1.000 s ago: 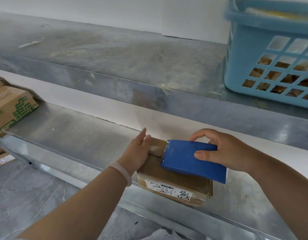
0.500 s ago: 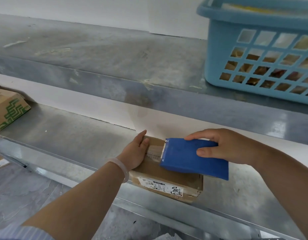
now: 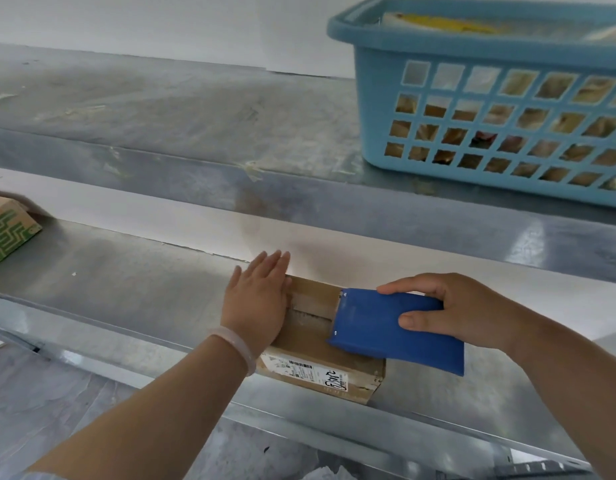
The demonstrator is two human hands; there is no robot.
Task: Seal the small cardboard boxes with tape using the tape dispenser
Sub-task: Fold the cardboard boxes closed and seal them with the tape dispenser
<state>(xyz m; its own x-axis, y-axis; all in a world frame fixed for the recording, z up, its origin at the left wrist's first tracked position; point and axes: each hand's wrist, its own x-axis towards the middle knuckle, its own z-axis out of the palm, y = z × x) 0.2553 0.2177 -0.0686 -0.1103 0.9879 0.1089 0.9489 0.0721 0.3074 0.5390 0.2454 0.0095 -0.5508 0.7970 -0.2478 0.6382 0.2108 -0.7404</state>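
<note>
Your left hand (image 3: 256, 301) is flattening, fingers straight, against the left end of the small cardboard box (image 3: 317, 358), steadying it on the shelf (image 3: 126, 289); your right hand (image 3: 452, 313) is gripping the tape dispenser (image 3: 386, 329) atop it, laying tape (image 3: 310, 302).

I've just got the one head cam here, pointed forward and down, sitting close to the lower shelf (image 3: 126, 292).

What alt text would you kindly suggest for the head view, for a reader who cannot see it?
A person's right hand holds a blue tape dispenser on a small cardboard box on a metal shelf, while the left hand lies flat on the box's left end. A blue basket stands on the shelf above.
</note>
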